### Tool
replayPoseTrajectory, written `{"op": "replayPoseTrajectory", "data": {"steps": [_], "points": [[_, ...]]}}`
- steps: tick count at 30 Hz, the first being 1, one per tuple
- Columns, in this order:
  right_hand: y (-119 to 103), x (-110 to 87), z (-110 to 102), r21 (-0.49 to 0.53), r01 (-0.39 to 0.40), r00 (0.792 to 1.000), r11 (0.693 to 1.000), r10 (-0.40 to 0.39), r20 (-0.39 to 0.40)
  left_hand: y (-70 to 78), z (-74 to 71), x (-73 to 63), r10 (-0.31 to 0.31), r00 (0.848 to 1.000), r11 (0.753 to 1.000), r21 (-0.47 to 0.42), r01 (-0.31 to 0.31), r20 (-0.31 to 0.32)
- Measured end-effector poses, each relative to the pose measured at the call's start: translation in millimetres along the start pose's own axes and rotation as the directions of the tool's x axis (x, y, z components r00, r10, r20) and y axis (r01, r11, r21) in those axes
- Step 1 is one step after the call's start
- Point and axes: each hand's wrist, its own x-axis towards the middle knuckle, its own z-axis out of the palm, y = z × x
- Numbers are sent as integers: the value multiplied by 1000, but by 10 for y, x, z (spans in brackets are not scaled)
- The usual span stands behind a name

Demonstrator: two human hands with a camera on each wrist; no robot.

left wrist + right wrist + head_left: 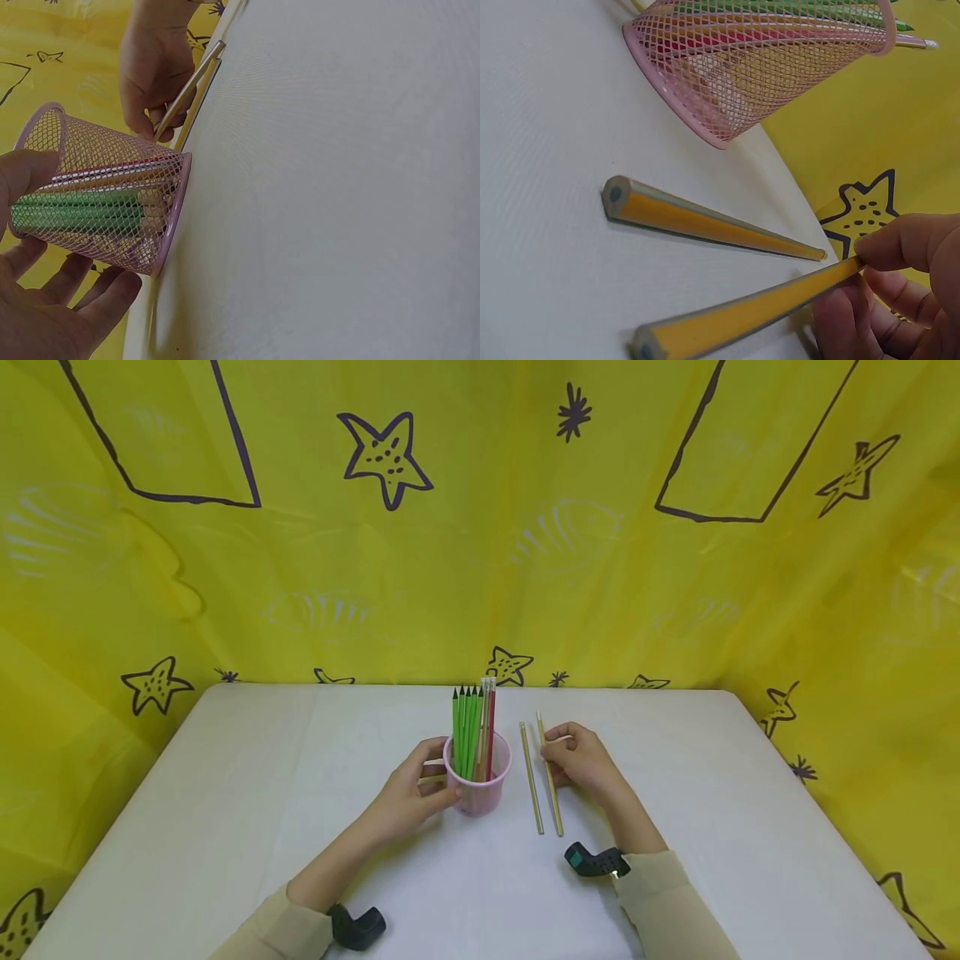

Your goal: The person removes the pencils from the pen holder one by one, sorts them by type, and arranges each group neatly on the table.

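My left hand [405,795] grips the side of a pink mesh pencil cup [480,799], which stands upright on the table. Inside it are several green pencils [466,735] with dark tips up, a red pencil [491,739] and a few others with pale ends. To the right of the cup, my right hand [588,766] pinches a yellow pencil [750,310] with grey stripes near its far end. Its near end, unsharpened, lies low at the tabletop; whether it touches is hard to tell. A second yellow pencil [712,225] lies alongside, between the cup and the held pencil.
The table [225,793] has a white top. A yellow curtain [465,568] with drawn starfish hangs behind it and at both sides. A dark wrist camera [596,862] sits on the right wrist and another dark wrist camera [358,928] on the left.
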Motion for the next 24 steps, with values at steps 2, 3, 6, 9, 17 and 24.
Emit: {"op": "replayPoseTrajectory", "data": {"steps": [2,3,6,9,17,24], "points": [[5,0,6,-17,1,1000,1000,-1,1,-2,0,4,0,1000,1000,2,0,0],[8,0,8,-25,2,1000,1000,-2,1,-3,0,7,0,1000,1000,2,0,-1],[22,5,10,-50,8,1000,999,-8,3,-4,1,9,-1,1000,1000,6,1,-2],[41,14,8,-66,8,1000,998,-8,-4,-5,4,7,0,1000,1000,11,0,-2],[66,23,7,-98,-6,1000,995,4,-15,-9,4,-1,0,1000,1000,9,0,0],[38,8,8,-97,7,1000,995,-8,-11,-17,1,8,5,1000,1000,1,-5,3]]}}
